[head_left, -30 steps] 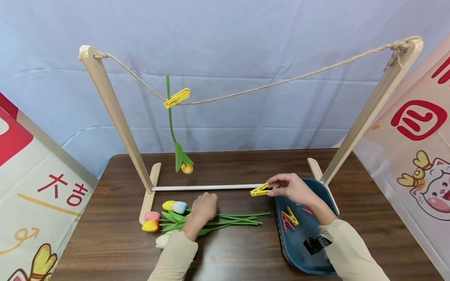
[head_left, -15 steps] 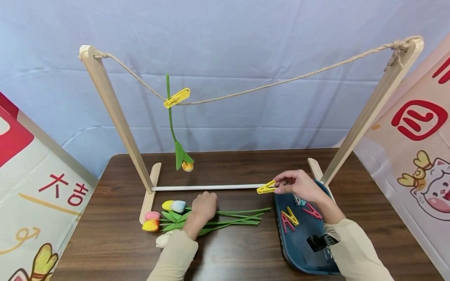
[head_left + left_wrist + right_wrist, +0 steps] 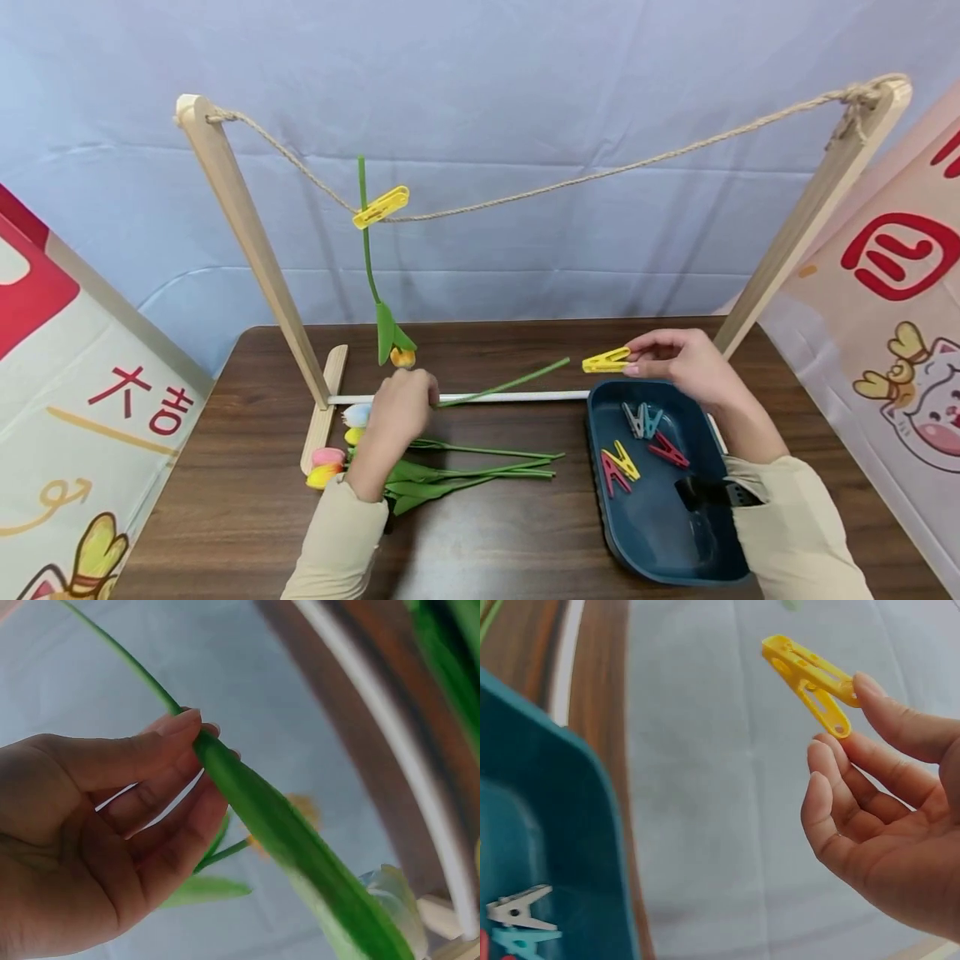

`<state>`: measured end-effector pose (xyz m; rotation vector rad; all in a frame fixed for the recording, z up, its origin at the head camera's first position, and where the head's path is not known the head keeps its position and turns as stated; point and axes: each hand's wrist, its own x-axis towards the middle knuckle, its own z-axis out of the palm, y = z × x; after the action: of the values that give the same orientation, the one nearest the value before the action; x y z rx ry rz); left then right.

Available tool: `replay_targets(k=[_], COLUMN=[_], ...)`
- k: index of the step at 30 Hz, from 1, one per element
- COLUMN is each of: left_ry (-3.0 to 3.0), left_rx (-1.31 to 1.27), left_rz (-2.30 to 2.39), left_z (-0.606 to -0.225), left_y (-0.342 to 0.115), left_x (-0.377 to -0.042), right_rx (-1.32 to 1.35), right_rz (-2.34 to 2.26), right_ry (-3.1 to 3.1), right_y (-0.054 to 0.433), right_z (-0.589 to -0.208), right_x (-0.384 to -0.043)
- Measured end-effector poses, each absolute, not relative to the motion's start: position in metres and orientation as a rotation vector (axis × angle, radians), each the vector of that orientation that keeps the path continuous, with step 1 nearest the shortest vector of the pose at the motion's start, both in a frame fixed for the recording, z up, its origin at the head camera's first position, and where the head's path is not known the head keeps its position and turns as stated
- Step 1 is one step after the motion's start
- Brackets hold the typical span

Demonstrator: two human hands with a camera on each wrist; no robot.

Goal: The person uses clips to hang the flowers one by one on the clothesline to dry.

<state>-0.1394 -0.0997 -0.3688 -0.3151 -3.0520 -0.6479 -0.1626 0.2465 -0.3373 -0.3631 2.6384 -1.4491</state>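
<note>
My left hand (image 3: 397, 406) pinches an artificial tulip (image 3: 281, 832) by its green stem, just above the leaf. Its pale blue-white bloom (image 3: 357, 415) shows left of the hand. Between thumb and fingers, my right hand (image 3: 686, 367) grips a yellow clothespin (image 3: 810, 679) by its handle ends, over the far end of the blue tray (image 3: 622, 542). More tulips lie below the left hand, their green stems (image 3: 495, 472) pointing right; the forearm hides part of them. On the rope (image 3: 525, 196) a yellow clothespin (image 3: 381, 207) holds an orange-yellow tulip (image 3: 386, 329) head down.
Wooden posts (image 3: 247, 242) carry the rope at both sides, with a white rod (image 3: 510, 397) low between them. In the tray lie several clothespins: pink (image 3: 667, 451), yellow (image 3: 622, 461), grey and light blue. A pale cloth (image 3: 480, 100) hangs behind the brown table (image 3: 480, 550).
My left hand has lifted one tulip off the bunch, moving up and slightly left. My right hand has carried the yellow clothespin right and upward, uncovering more of the tray.
</note>
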Motion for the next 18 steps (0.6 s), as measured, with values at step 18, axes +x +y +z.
replay_targets(k=[18], left_ry=[-2.632], left_rx=[-0.249], left_rz=[-1.059], left_z=[-0.291], left_y=[-0.105], left_x=[-0.150], right_rx=[-0.436], right_rz=[-1.379], right_ry=[2.618], right_y=[0.239], right_z=[-0.329], right_x=[-0.165])
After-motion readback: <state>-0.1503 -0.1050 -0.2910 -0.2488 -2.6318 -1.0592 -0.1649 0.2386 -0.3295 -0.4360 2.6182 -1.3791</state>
